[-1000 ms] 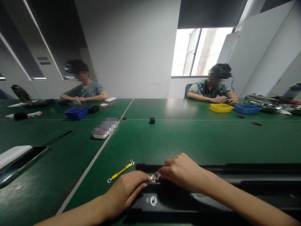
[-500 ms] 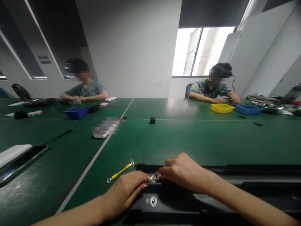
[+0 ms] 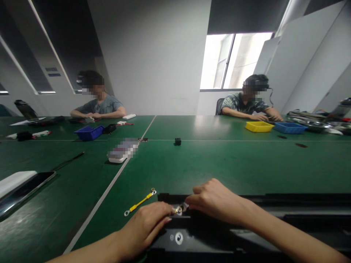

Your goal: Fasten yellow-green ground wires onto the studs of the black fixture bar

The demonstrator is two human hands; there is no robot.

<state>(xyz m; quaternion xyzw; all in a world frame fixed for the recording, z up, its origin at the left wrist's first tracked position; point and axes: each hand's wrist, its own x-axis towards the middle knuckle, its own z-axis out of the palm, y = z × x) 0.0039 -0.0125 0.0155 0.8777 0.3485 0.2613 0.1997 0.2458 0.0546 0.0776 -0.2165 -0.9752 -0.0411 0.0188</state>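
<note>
My left hand [image 3: 153,221] is closed, its thumb and fingers pinching a ring terminal [image 3: 179,210] with a trace of yellow beside the fingertips. The brass-coloured middle of that terminal faces up over a black metal channel [image 3: 203,237]. From the other side, my right hand [image 3: 211,199] pinches a small silver metal piece [image 3: 184,206] against or very near the terminal; its kind is unclear. A short yellow cable [image 3: 141,201] with ring terminals at both ends lies left of the channel, a small nut [image 3: 153,190] by its far end. Below my fingers, the channel carries a round silver fitting [image 3: 179,238].
Across the green table [image 3: 219,160] sit two people. Farther off are a small black block [image 3: 178,141], a blue bin [image 3: 89,133], a yellow bin [image 3: 259,126] and a lighter blue bin [image 3: 290,128]. A phone [image 3: 27,191] lies on the left.
The view has tilted slightly, so things sit a little lower. Both hands stay at the ring terminal with nearly the same grip; the silver piece has shifted only slightly.
</note>
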